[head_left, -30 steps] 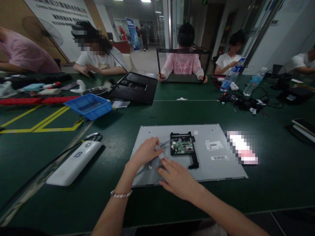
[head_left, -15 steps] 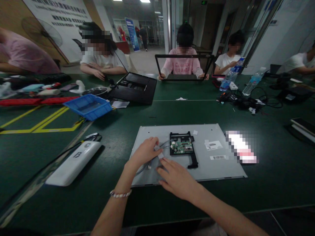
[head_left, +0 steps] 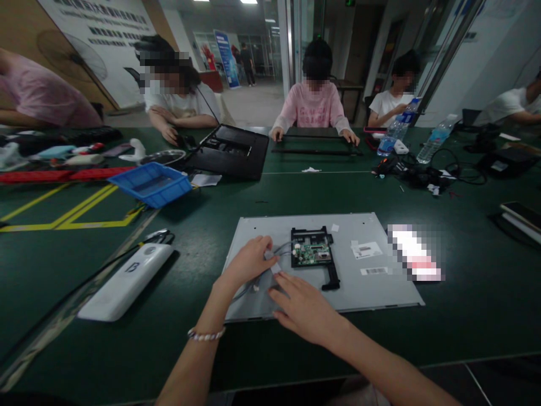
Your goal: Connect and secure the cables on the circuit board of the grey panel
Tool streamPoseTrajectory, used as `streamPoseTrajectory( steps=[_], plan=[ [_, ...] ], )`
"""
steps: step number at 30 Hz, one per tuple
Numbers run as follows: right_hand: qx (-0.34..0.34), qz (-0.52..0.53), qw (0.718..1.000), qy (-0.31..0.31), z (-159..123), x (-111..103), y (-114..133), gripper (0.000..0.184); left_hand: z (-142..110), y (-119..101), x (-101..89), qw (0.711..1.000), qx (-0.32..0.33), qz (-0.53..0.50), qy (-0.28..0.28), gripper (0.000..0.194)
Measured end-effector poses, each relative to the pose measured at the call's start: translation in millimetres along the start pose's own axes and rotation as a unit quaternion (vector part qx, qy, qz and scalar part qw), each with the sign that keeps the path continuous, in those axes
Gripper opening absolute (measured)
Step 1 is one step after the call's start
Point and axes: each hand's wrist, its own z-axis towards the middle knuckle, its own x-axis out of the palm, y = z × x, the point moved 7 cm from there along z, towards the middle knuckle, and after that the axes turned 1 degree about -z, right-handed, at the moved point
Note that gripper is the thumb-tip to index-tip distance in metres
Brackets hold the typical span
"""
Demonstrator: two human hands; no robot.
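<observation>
A grey metal display panel point(head_left: 291, 304) lies flat on the green table. On it sits a green circuit board point(head_left: 313, 251) in a black plastic bracket point(head_left: 332, 276), with thin grey cables point(head_left: 284, 248) running left beneath my hands. My left hand point(head_left: 252, 260) rests on the panel, thumb and fingers closed on a whitish strip of tape point(head_left: 275, 267) lying over the cables. Opposite it, my right hand point(head_left: 302, 304) has its fingers spread, the fingertips at the tape's lower end and on the panel. The cable ends under my left hand are partly hidden.
A white power bank point(head_left: 127, 282) with a black cable lies left, a blue bin point(head_left: 152, 183) behind it. Right of the panel lies a blurred-out phone-shaped object point(head_left: 416, 254). Across the table a person holds a black frame point(head_left: 316, 152); bottles point(head_left: 437, 140) stand far right.
My hands stay nearly still at the tape. Across the table, the person in pink has lowered the black frame from upright to flat on the table.
</observation>
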Motion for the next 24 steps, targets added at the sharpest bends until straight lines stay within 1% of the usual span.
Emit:
streamPoseTrajectory(
  steps=[8,18,21,24],
  plan=[
    [-0.001,0.005,1.0,0.001,0,-1,0,0.038,0,1,0.4,1.0,-0.006,-0.009,-0.001,0.02],
    [0.001,0.007,1.0,0.005,1,-3,-1,0.03,1,3,1.0,1.0,-0.005,-0.011,-0.002,0.02],
    [-0.001,0.017,1.0,-0.003,1,-13,2,0.032,1,3,-0.6,1.0,-0.003,-0.018,0.0,0.021],
    [0.003,0.035,0.999,-0.029,1,-37,-4,0.034,0,3,-3.3,1.0,0.003,-0.029,0.002,0.023]
  ],
)
